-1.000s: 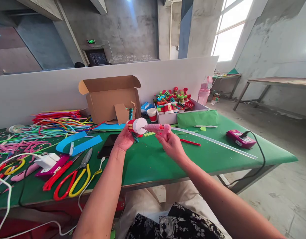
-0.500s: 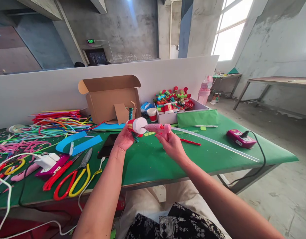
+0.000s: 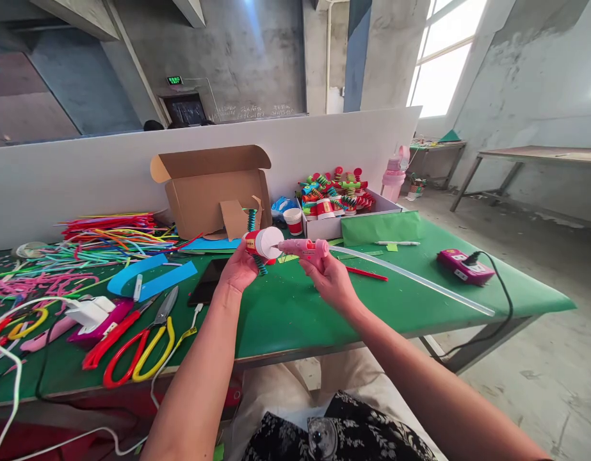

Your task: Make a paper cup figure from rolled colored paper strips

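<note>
A red and white paper cup (image 3: 269,243) lies tilted on its side in my left hand (image 3: 241,269), whose fingers are wrapped round it. Green coiled pipe cleaners (image 3: 251,221) stick out from the cup above and below. My right hand (image 3: 332,278) grips a pink glue gun (image 3: 302,248) with its nozzle at the cup's white bottom; whether the tip touches I cannot tell. From the gun's back a long clear glue stick (image 3: 415,279) runs out to the right, over the green table (image 3: 285,320).
Scissors (image 3: 151,336), a phone (image 3: 209,282) and bundled pipe cleaners (image 3: 117,237) lie left. Behind stand a cardboard box (image 3: 218,192), a paper cup (image 3: 293,221) and a white box (image 3: 324,228) of finished figures. A purple power socket (image 3: 463,266) sits right.
The glue gun's nozzle and the glue stick have shifted slightly left, toward the cup. Both hands keep their hold.
</note>
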`<state>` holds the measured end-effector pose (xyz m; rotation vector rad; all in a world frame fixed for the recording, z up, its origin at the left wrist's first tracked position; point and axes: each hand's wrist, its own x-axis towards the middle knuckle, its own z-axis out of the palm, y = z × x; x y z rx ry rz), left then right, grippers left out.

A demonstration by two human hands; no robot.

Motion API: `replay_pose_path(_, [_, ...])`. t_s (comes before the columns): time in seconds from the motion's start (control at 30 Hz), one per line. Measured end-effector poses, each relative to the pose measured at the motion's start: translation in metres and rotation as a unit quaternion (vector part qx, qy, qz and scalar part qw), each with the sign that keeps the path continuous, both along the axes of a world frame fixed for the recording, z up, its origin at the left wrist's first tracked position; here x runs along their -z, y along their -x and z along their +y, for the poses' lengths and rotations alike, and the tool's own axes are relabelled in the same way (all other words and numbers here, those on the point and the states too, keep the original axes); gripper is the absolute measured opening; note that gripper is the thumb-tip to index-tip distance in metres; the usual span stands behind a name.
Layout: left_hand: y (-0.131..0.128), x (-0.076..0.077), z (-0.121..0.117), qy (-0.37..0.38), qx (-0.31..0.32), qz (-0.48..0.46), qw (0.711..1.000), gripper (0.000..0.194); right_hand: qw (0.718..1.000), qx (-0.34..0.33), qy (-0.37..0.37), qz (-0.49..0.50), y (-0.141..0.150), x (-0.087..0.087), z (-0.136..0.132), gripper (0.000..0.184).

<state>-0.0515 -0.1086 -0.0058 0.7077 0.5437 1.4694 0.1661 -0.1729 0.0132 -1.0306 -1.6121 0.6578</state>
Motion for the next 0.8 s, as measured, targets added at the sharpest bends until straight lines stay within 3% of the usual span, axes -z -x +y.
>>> replay_pose_path(0.8, [0.0015, 0.0032, 0.003, -0.011, 0.002, -0.005, 1.0, 0.033, 1.0, 0.026, 0.009, -0.003, -0.0017, 0.0029, -0.0007, 0.025])
